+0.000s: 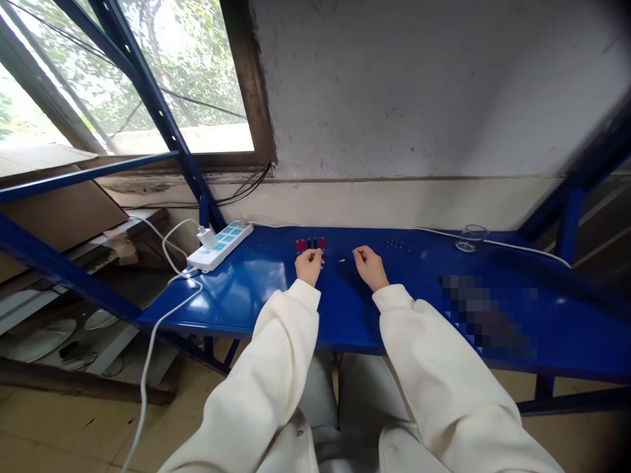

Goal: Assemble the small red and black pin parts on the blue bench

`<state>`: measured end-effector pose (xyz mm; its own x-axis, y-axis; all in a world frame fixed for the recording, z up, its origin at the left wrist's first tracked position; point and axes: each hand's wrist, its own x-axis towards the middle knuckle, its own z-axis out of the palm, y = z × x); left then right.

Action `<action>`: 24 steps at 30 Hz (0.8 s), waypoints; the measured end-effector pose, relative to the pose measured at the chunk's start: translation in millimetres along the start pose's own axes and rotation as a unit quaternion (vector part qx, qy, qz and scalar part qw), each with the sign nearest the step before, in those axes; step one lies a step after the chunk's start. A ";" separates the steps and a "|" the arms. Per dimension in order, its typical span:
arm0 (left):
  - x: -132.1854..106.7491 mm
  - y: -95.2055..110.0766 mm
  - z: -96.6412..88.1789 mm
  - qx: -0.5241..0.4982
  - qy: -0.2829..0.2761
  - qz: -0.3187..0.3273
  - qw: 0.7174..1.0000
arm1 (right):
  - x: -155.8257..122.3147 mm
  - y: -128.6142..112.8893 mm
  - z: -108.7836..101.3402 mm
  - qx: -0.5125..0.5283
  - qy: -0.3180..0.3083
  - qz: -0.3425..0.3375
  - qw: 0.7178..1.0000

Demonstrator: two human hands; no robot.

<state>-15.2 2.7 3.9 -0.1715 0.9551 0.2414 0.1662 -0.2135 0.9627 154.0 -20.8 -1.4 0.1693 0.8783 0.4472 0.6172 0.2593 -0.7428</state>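
My left hand (309,265) is closed on the blue table, its fingertips just in front of a row of small red and black pieces. A red piece (322,243) stands directly beyond the fingers; whether they touch it cannot be made out. Further left in the row are a black piece (312,243) and another red piece (298,246). My right hand (369,266) is closed in a pinch, and anything in it is hidden or too small to name. Between the hands lies a tiny pale pointed piece (342,260).
Several tiny metallic parts (395,244) lie right of my right hand. A clear glass (466,246) stands farther right, near a white cable (522,250). A pixelated dark object (486,315) lies at front right. A white power strip (221,246) occupies the left end.
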 end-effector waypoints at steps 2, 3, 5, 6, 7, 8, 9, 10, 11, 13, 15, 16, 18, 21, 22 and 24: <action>1.3 -2.6 0.4 -0.011 0.010 -0.006 1.000 | -0.4 -1.1 -0.5 0.001 -0.003 0.000 1.000; 1.9 -3.7 0.5 -0.016 0.014 -0.008 1.000 | -0.6 -1.8 -0.7 0.001 -0.005 0.002 1.000; 2.6 -5.3 0.3 -0.023 0.018 -0.011 1.000 | -0.8 -2.9 -1.2 0.000 -0.008 0.006 1.000; 2.7 -5.5 0.1 -0.025 0.019 -0.012 0.999 | -0.8 -3.2 -1.5 -0.001 -0.010 0.007 1.000; 2.7 -5.5 -0.1 -0.026 0.019 -0.011 0.999 | -0.8 -3.3 -1.7 -0.001 -0.012 0.008 1.000; 2.5 -5.2 -0.3 -0.027 0.019 -0.009 0.999 | -0.7 -3.3 -1.8 0.000 -0.013 0.009 1.000; 2.2 -4.7 -0.4 -0.029 0.019 -0.008 0.999 | -0.5 -3.1 -1.8 0.001 -0.014 0.009 1.000; 1.9 -4.2 -0.5 -0.030 0.018 -0.007 0.999 | -0.4 -2.9 -1.9 0.002 -0.014 0.009 1.000; 1.6 -3.7 -0.6 -0.033 0.018 -0.006 0.999 | -0.2 -2.8 -1.8 0.002 -0.014 0.008 1.000; 1.0 -2.9 -0.7 -0.035 0.016 -0.005 0.999 | -0.1 -2.8 -1.8 0.001 -0.014 0.007 1.000; 0.7 -2.6 -0.8 -0.034 0.015 -0.005 0.999 | -0.2 -2.9 -1.7 -0.001 -0.015 0.007 1.000; 0.5 -2.5 -0.9 -0.033 0.015 -0.005 0.999 | -0.3 -2.9 -1.7 -0.002 -0.017 0.007 1.000; 0.1 -2.2 -1.1 -0.033 0.014 -0.005 0.999 | -0.5 -2.4 -1.5 -0.004 -0.019 0.006 1.000; -0.2 -1.0 -1.3 -0.037 0.018 -0.009 0.999 | -0.7 -1.1 -0.8 -0.003 -0.022 0.003 1.000; -0.1 -0.4 -1.4 -0.042 0.023 -0.012 0.999 | -0.5 -0.8 -0.4 -0.003 -0.026 0.004 1.000; 0.2 1.0 -1.7 -0.066 0.039 -0.020 0.997 | 0.5 -0.8 0.8 -0.001 -0.037 0.004 0.999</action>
<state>-16.7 2.3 5.1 -0.2516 0.9456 0.2061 0.0298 -0.2053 0.9782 153.0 -20.2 -0.9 0.1164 0.9077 0.4032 0.6175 0.2518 -0.7452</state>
